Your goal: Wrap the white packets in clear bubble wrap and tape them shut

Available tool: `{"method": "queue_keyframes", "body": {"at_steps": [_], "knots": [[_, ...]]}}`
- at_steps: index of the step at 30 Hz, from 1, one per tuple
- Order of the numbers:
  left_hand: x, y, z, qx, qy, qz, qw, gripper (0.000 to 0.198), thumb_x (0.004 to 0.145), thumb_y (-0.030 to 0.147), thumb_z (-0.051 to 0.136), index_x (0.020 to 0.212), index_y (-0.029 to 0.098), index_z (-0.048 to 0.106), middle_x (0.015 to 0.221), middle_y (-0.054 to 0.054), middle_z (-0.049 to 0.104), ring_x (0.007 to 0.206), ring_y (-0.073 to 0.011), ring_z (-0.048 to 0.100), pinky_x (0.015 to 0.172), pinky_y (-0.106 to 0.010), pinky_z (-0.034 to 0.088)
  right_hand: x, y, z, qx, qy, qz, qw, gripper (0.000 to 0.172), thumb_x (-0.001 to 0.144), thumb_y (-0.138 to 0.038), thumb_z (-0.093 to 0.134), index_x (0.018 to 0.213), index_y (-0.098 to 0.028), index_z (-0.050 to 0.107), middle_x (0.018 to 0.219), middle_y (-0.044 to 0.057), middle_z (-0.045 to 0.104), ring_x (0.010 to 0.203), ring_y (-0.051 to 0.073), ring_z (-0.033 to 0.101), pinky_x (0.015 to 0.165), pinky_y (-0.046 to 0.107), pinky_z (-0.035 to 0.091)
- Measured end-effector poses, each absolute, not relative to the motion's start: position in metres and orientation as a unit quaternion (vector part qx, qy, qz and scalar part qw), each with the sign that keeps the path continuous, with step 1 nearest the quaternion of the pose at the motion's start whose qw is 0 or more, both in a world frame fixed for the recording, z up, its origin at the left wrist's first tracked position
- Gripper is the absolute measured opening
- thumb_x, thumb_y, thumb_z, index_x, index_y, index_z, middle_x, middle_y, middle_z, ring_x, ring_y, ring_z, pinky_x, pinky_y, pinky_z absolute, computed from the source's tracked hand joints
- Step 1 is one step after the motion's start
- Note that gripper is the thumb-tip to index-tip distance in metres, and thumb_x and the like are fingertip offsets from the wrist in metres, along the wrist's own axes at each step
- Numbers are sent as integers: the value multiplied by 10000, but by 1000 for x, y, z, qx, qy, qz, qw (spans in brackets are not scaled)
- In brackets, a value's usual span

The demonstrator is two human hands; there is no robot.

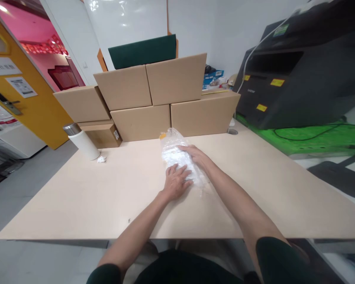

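Note:
A bundle of clear, shiny bubble wrap [177, 156] lies on the middle of the table, an orange patch showing at its far left corner. What is inside it, if anything, I cannot make out. My left hand [177, 182] rests on the near left part of the wrap, its fingers spread and palm down. At the right edge of the bundle, my right hand [194, 154] grips the plastic, with one finger stretched across its top and the other fingers partly hidden.
Cardboard boxes [140, 122] stand stacked along the back of the pale wooden table [130, 169], with a dark green box [143, 51] on top. A white bottle [84, 144] and a crumpled tissue [101, 159] are at the left. A large black machine [284, 75] stands at the right.

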State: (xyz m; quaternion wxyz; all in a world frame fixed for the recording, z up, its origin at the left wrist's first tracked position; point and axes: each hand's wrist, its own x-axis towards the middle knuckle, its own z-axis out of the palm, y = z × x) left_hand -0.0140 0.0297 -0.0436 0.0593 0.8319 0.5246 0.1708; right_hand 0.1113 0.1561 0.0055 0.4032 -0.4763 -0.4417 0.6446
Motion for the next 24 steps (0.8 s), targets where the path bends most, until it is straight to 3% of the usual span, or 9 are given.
{"method": "queue_keyframes", "body": {"at_steps": [5,9,11,14,16,19,21,24], "knots": [[-28,28,-39,819,488,297,55,421,944,456,564,1328,286,597,1478,-70,529,1423,-343,355,1147,-544,256,120,139,19,-394,-421,682,450,302,638,-275,881,828,-153,680,759,47,755,712,193,710,711,295,582],[-54,36,-18,675,520,522,41,667,898,528,605,1480,269,407,1605,-133,306,1495,-343,227,1195,-567,156,125,119,29,-352,-420,698,460,400,524,-297,940,817,-157,706,742,19,750,652,158,689,675,265,569],[-67,39,-6,617,505,588,139,793,864,571,643,1525,287,310,1622,-132,259,1503,-330,223,1207,-540,176,124,106,34,-332,-432,712,444,427,488,-312,956,797,-143,716,718,28,742,626,161,681,645,270,561],[-78,39,7,533,422,633,370,916,862,557,670,1571,334,135,1572,-120,371,1420,-288,414,1164,-468,334,120,88,38,-307,-452,723,422,401,536,-343,941,804,-137,725,722,34,737,642,165,684,641,272,548],[-80,37,13,454,381,659,463,935,870,504,691,1573,356,93,1526,-102,454,1341,-264,520,1122,-436,403,117,81,38,-305,-456,723,420,385,574,-355,924,835,-148,732,759,35,743,670,172,690,655,281,546],[-78,34,21,354,342,712,502,793,866,456,713,1526,324,293,1464,-76,540,1315,-254,552,1120,-403,414,114,76,35,-303,-460,717,426,384,559,-353,927,830,-160,736,759,23,737,658,164,675,641,277,533],[-79,34,28,303,297,722,546,622,904,528,631,1439,258,465,1389,-87,612,1309,-274,558,1120,-417,417,115,75,34,-297,-473,710,429,371,557,-357,924,811,-163,736,736,12,725,639,149,656,623,262,514],[-81,33,36,233,252,685,643,525,960,560,497,1288,170,624,1237,-115,707,1245,-311,609,1091,-462,449,118,71,34,-276,-512,699,417,337,599,-379,899,801,-165,736,737,9,717,656,146,646,630,259,498]]}}
